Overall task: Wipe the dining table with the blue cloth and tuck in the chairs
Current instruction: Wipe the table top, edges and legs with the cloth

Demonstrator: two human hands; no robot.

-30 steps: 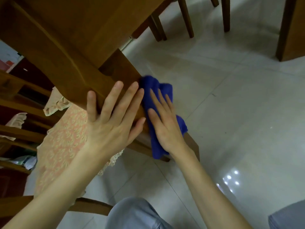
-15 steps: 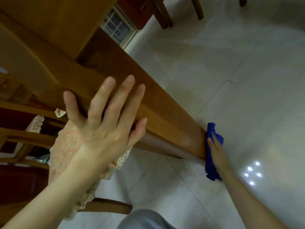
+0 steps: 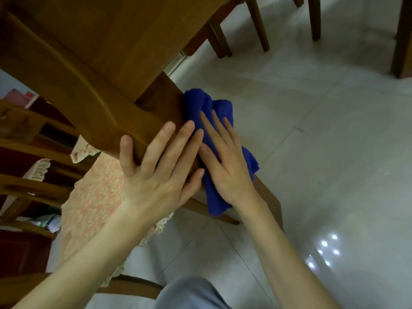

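1. Nearest you, your grey-blue trouser knee is showing at the bottom edge, so you are probably crouching low beside the table.
2. Your left hand is lying flat on the brown wooden table leg. Its fingers are straight and spread, with the thumb down the leg's near side. It is holding nothing and is staying where it was a second ago, bracing you.
3. Your right hand is pressing the crumpled blue terry cloth against the leg's right face, fingers straight and slightly apart. Half a second ago this hand was far down by the foot of the leg. Now it is back up, just beside your left hand.
4. The cloth is lying between your right palm and the leg. Its upper end is bunching just below the joint with the wooden dining table, and its lower end is hanging past your wrist.
5. This return suggests you are making up-and-down passes along the leg. The tabletop's upper face is hidden from here, so I cannot tell whether it is wiped.
6. To the left, the wooden chair with the peach floral lace-trimmed cushion is sitting close to the leg.
7. Farther off, dark chair legs are standing on the pale glossy floor tiles. Judging from this, the tucking-in is not yet done.
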